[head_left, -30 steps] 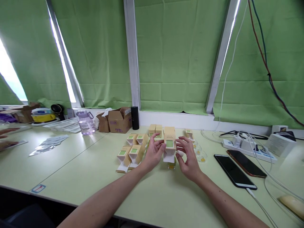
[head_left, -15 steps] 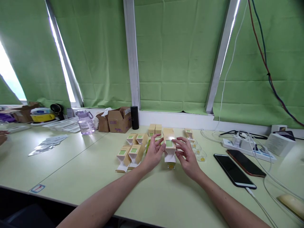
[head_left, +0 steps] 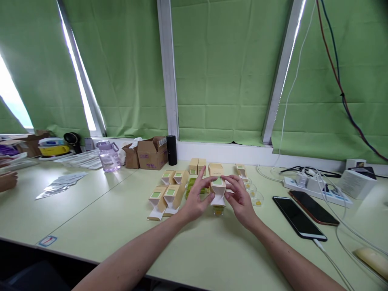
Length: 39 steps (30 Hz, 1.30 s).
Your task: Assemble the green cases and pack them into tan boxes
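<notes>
A small cream box with a green label stands tilted between my two hands, its white flap hanging open toward me. My left hand grips its left side with thumb and fingers, the index finger raised. From the right, my right hand pinches the box near its top and lower edge. Just below the flap, partly hidden, is a small clear container with something yellow in it. Several like boxes with open flaps stand left of my hands. Green items show behind my left hand.
Clear round containers and another box lie to the right. Beyond are two phones, a power strip and loose cables. A water bottle, cardboard cartons and another person's hand are left.
The box between my hands has tipped, its top coming lower and nearer me. My left index finger has lifted. At the far left, the other person's hand has come further into view.
</notes>
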{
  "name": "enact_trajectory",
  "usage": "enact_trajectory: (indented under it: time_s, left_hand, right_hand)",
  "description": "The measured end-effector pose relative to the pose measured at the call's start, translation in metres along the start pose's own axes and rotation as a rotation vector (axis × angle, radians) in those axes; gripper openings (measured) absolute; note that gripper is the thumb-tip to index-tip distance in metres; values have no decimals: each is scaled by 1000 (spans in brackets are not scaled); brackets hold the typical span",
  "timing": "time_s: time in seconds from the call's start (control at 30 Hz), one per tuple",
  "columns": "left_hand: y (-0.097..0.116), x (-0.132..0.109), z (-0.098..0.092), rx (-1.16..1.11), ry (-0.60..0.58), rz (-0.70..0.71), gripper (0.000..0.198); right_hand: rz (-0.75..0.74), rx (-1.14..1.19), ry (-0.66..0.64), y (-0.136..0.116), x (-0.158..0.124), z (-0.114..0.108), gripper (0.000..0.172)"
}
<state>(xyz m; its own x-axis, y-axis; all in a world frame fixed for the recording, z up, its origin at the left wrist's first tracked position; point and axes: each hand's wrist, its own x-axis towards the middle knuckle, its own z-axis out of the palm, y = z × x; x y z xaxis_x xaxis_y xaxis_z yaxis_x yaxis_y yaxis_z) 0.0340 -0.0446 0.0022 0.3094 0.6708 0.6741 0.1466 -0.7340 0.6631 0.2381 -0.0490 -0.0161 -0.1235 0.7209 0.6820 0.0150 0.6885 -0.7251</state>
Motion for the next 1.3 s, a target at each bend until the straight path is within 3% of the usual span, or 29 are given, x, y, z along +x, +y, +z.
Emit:
enact_trajectory:
  time_s: [0.57, 0.97, 1.3]
  left_hand:
    - [-10, 2, 8, 38, 73, -35, 37]
    - [-6, 1, 8, 73, 83, 7, 34]
    - [-19, -2, 12, 190, 135, 90, 37]
  right_hand:
    - [54, 11, -17, -2, -3, 2, 40]
    - [59, -20, 17, -1, -2, 3, 39]
    - [71, -22, 70, 4, 0, 3, 37]
